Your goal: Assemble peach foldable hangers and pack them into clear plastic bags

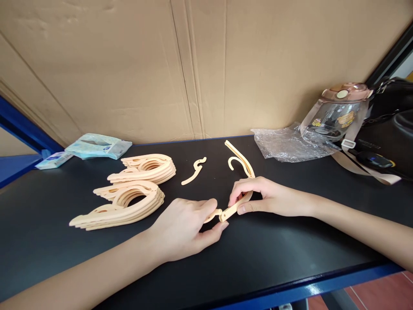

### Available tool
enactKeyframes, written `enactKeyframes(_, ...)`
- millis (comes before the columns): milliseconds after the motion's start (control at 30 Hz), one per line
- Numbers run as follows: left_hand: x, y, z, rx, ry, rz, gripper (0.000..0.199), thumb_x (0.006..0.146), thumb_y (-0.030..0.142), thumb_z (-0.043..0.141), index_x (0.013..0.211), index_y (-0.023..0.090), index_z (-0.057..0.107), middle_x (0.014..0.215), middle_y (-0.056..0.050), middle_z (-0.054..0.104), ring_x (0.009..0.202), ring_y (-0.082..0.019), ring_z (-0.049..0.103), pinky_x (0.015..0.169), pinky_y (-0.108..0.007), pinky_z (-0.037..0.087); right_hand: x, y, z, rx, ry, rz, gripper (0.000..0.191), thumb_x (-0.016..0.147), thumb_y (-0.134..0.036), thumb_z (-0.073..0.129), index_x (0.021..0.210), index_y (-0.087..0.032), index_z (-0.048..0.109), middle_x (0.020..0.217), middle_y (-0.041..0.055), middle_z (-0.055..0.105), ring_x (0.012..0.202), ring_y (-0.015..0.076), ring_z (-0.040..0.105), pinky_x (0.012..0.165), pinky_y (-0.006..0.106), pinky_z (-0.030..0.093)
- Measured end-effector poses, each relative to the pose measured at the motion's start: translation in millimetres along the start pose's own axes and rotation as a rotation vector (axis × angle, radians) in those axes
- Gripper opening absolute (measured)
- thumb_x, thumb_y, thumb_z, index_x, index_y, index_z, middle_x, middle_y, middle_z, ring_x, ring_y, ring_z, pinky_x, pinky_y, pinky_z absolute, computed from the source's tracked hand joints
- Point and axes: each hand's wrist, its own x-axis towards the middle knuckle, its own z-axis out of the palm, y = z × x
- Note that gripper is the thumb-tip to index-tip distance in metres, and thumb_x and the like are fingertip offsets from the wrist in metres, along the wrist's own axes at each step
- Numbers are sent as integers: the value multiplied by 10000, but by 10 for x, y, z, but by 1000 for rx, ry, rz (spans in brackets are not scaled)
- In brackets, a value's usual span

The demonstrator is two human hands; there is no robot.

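Observation:
My right hand (258,196) grips the cream plastic body of a folding clothes hanger (240,155), whose hook (232,162) points toward the back of the table. A small curved hanger arm (213,215) is pinched in my left hand (187,226), its tip right at the body's near end. My fingers hide most of that arm, and I cannot tell whether the two parts are joined. Beyond my hands lies another loose curved arm (193,172). To the left are two stacks of folded hangers, a near stack (129,206) and a far stack (145,168).
A blue tissue pack (98,146) and a smaller packet (54,160) lie at the back left. On the right are a crumpled clear plastic bag (287,144), a strapped water bottle (342,114) and a black bag (390,133). Cardboard (206,69) walls the table's back.

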Motion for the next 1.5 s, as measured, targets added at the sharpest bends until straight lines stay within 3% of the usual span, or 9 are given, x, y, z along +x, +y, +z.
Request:
enactKeyframes(267,10,-10,-15,58,-82,32,240,941,336,416,736,211,408,585,39,567,457,-149,551,436,-269,274,15,16,21,-30,17,-20,186,890,-318,619,978,-160,663,952,26,663,890,146,633,828,296,496)
enactKeyframes(467,7,62,-69,221,-112,47,242,948,308,397,746,191,463,583,21,591,449,-156,572,409,-266,249,12,3,10,-79,3,-1,227,901,-365,597,992,-173,676,935,25,658,863,148,609,787,291,473)
enactKeyframes(633,-12,94,-68,332,-69,80,250,937,291,412,739,175,509,550,20,575,425,-155,576,388,-271,250,2,-11,7,-60,-15,-3,216,902,-344,601,1007,-171,676,964,28,651,886,142,608,797,270,465)
enactKeyframes(900,-36,107,-56,511,103,181,297,935,286,411,688,179,540,521,12,533,390,-168,554,366,-294,285,10,-37,-13,-77,-51,-11,206,914,-323,582,1004,-163,676,949,25,657,881,139,599,798,264,449)
enactKeyframes(1500,-31,74,-53,409,36,157,292,949,300,392,717,185,527,540,24,554,424,-154,571,391,-293,261,-9,-29,-11,-104,-36,-11,218,909,-350,587,1007,-176,675,967,28,681,912,154,616,804,273,461)
